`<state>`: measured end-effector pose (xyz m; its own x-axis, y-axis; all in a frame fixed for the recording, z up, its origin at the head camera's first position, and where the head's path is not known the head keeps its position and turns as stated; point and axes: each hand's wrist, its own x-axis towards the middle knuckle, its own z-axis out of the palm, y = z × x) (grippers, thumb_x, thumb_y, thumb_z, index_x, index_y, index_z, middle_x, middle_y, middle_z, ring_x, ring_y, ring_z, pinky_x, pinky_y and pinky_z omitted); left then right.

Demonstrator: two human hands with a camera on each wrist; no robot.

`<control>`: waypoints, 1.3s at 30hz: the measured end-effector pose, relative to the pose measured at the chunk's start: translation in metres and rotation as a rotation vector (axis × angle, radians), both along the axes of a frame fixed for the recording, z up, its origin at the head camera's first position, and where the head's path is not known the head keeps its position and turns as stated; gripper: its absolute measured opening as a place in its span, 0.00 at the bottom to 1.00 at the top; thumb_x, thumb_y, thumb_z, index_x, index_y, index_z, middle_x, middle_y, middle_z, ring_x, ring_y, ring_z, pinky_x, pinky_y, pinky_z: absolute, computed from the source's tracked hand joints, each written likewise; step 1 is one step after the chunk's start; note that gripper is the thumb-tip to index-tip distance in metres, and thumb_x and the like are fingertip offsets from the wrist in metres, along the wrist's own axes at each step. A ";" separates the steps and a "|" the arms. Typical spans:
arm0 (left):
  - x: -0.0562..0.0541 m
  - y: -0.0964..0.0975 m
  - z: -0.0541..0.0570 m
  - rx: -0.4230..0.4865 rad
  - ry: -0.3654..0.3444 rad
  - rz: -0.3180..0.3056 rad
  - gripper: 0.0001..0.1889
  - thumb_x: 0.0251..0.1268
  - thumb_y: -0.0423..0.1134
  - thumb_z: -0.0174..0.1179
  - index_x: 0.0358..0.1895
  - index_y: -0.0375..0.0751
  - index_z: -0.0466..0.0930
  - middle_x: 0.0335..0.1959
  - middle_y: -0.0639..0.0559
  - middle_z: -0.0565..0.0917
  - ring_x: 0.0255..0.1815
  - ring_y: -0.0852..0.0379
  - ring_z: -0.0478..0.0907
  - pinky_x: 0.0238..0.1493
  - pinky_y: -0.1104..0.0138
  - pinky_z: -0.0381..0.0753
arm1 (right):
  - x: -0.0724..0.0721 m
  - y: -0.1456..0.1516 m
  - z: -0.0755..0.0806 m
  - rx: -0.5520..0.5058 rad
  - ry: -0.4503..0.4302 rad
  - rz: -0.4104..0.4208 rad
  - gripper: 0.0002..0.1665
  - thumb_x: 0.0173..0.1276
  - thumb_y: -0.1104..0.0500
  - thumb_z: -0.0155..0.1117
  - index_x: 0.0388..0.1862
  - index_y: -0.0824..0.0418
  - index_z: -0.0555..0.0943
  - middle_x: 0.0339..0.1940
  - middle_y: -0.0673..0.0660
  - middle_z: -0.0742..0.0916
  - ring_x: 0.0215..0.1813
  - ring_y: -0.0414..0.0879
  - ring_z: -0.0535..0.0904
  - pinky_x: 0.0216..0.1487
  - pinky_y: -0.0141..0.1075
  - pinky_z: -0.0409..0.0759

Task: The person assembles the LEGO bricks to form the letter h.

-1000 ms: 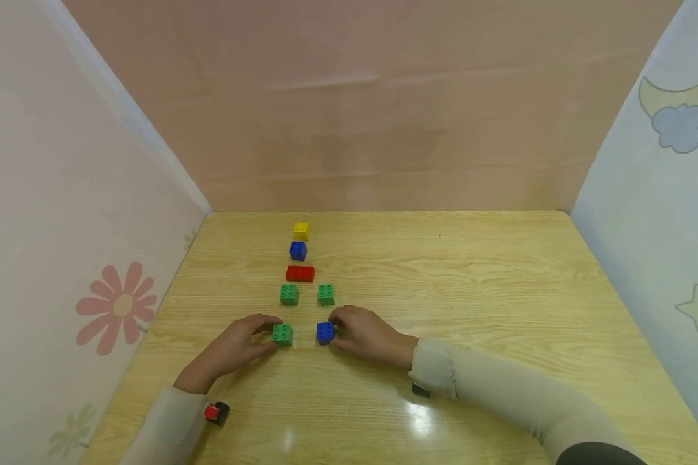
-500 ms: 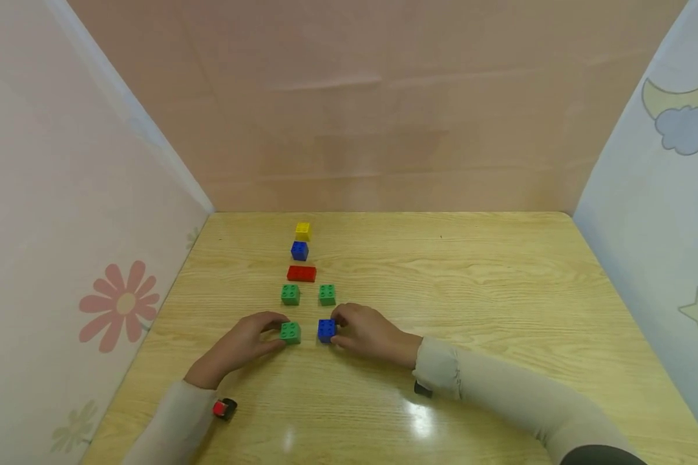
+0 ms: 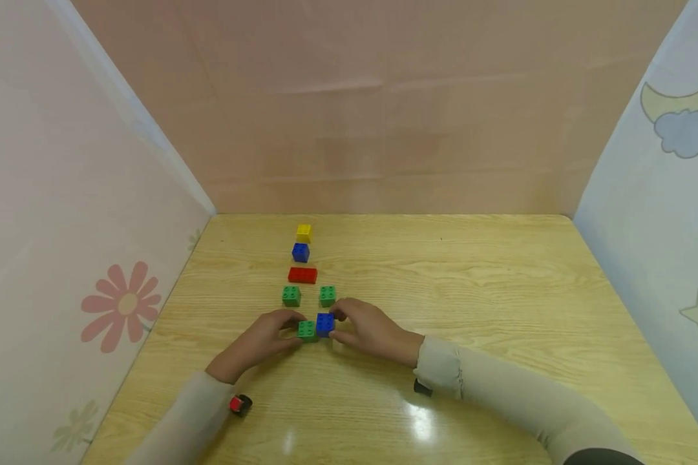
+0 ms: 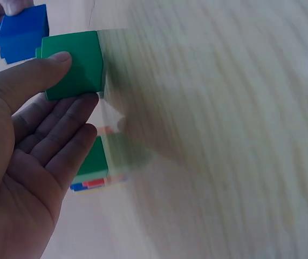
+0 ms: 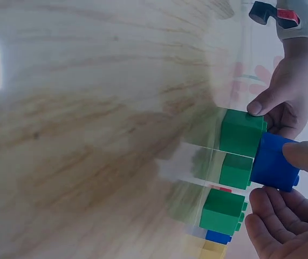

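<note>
My left hand (image 3: 260, 341) pinches a green toy building brick (image 3: 307, 331) between thumb and fingers, low over the table. In the left wrist view, the thumb lies on that green brick (image 4: 75, 65). From the other side, my right hand (image 3: 375, 334) pinches a blue brick (image 3: 325, 325). The right wrist view shows this blue brick (image 5: 275, 162) raised off the table, higher than the green brick (image 5: 243, 132) and close to it. In the head view, the two held bricks are side by side with a thin gap. Their undersides are hidden there.
Beyond the hands stand two green bricks, one left (image 3: 291, 296) and one right (image 3: 327, 296). Farther back are a long red brick (image 3: 302, 275), a blue brick (image 3: 300, 252) and a yellow brick (image 3: 304, 233). Walls enclose the wooden table (image 3: 471, 278) behind and at both sides.
My left hand has moved right with the green brick, closing most of the gap to the blue brick. The blue brick in my right hand has shifted slightly away from me and up.
</note>
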<state>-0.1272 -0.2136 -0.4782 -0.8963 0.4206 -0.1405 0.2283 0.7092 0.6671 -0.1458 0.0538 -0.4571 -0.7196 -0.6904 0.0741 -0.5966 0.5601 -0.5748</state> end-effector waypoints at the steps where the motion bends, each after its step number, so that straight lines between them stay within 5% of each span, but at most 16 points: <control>1: -0.001 0.002 0.000 -0.001 0.001 0.003 0.20 0.61 0.39 0.69 0.56 0.44 0.78 0.53 0.54 0.81 0.55 0.54 0.78 0.57 0.57 0.78 | 0.000 0.000 0.001 0.000 0.003 -0.003 0.23 0.68 0.48 0.66 0.56 0.58 0.76 0.48 0.51 0.84 0.49 0.43 0.80 0.50 0.35 0.80; 22: -0.010 0.027 0.000 0.027 0.000 -0.078 0.17 0.62 0.38 0.68 0.53 0.43 0.79 0.48 0.56 0.83 0.53 0.56 0.80 0.56 0.59 0.78 | -0.004 0.000 0.004 -0.062 -0.013 -0.014 0.22 0.68 0.50 0.67 0.55 0.55 0.73 0.50 0.48 0.81 0.53 0.45 0.80 0.54 0.36 0.79; 39: -0.010 0.029 0.000 0.023 0.033 -0.096 0.14 0.60 0.39 0.69 0.48 0.44 0.79 0.44 0.58 0.82 0.50 0.57 0.80 0.54 0.61 0.79 | -0.004 -0.003 0.005 -0.073 -0.014 0.045 0.22 0.68 0.52 0.67 0.57 0.56 0.74 0.49 0.47 0.82 0.51 0.43 0.80 0.53 0.34 0.79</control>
<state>-0.1370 -0.1849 -0.4782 -0.8556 0.5078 -0.1007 0.3166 0.6672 0.6742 -0.1496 0.0506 -0.4525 -0.6893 -0.7152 0.1155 -0.6119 0.4893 -0.6214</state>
